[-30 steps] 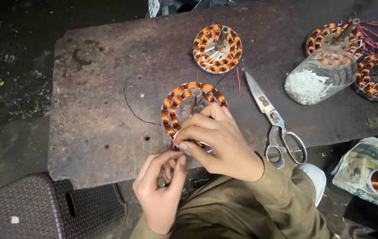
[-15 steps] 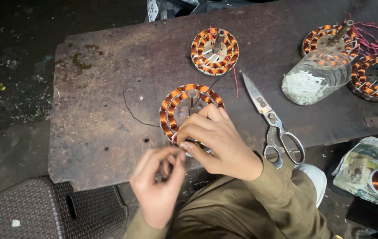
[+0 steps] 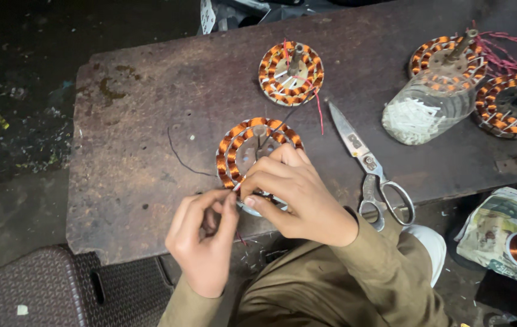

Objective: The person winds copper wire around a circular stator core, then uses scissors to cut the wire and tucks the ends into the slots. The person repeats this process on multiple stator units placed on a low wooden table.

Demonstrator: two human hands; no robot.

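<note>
- We work on a round stator (image 3: 247, 151) wound with copper coils, lying flat near the front edge of the dark bench (image 3: 131, 121), well apart from the other wound stators farther back.
- Our right hand (image 3: 298, 194) rests over its near rim, fingers curled and pressed down on it.
- Our left hand (image 3: 207, 236) is just beside it at that rim, thumb and forefinger pinched together, apparently on a fine wire end; we cannot tell for sure.
- We judge the steel core stiff and fairly heavy, so the rim is the place to hold.
- The enamelled windings look delicate: we should avoid scraping or kinking them.
- Scissors (image 3: 367, 166) lie near on the right.
</note>
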